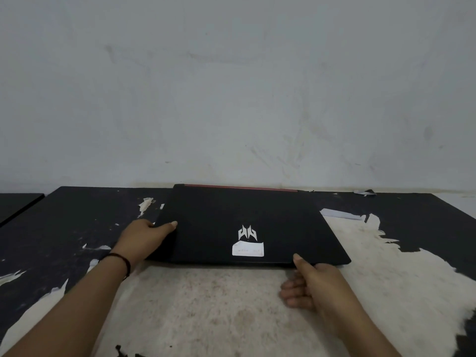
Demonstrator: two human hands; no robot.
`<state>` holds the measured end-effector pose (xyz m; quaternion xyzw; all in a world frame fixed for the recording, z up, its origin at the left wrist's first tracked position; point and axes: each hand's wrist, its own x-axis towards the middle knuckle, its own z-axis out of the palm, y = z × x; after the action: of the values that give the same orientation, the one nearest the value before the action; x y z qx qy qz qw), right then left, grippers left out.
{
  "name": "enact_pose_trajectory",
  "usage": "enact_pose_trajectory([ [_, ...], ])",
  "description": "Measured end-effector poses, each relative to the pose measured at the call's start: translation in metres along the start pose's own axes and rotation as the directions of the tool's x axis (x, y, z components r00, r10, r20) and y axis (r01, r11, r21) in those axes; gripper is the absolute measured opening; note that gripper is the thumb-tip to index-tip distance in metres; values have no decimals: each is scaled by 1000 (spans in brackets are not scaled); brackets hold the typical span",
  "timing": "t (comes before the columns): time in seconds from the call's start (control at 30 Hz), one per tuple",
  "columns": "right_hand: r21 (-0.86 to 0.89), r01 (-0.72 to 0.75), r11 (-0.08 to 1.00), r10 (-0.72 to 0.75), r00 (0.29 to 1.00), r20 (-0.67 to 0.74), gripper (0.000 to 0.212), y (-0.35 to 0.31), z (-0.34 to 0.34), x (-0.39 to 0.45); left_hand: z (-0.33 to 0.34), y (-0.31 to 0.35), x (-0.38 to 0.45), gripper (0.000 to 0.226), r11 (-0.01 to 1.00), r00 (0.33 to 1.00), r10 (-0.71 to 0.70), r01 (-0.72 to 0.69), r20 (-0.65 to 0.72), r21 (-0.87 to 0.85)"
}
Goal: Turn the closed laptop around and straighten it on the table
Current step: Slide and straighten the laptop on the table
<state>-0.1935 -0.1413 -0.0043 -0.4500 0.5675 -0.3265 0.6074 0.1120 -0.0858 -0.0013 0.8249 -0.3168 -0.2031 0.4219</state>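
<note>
A closed black laptop (219,217) lies flat on the table (85,217), with a silver emblem and a white sticker on its lid and a red strip along its far edge by the wall. It sits slightly askew, its near right corner reaching toward me. My left hand (146,235) grips the laptop's left edge, thumb on the lid. My right hand (309,282) holds the near edge close to the right corner, thumb on top and fingers curled underneath.
The black tabletop is worn, with a large bare pale patch (219,305) in front of the laptop and peeling flakes (145,204) on the left. A grey wall (231,86) stands right behind the table. A second dark surface (18,204) adjoins at far left.
</note>
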Motion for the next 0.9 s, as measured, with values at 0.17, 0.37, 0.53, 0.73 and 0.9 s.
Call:
enact_pose_trajectory([
  [0.17,-619,179,764,-346,924,-160,41,-16,-27,4,4,2,10,48,996,999,-13,17,-43,88],
  [0.37,-682,186,708,-536,770,-346,37,-32,-54,54,7,1,12,49,994,999,-25,29,-42,108],
  [0.53,-708,47,704,-352,890,-291,57,-29,-47,77,9,-2,11,56,992,997,-15,23,-71,122],
  [0.73,-770,-16,638,-328,899,-290,62,-34,-31,83,11,-3,11,58,996,996,12,-3,-92,90],
  [0.9,-776,-10,631,-338,896,-286,65,-37,-38,81,11,-8,6,59,999,997,31,-29,-75,25],
])
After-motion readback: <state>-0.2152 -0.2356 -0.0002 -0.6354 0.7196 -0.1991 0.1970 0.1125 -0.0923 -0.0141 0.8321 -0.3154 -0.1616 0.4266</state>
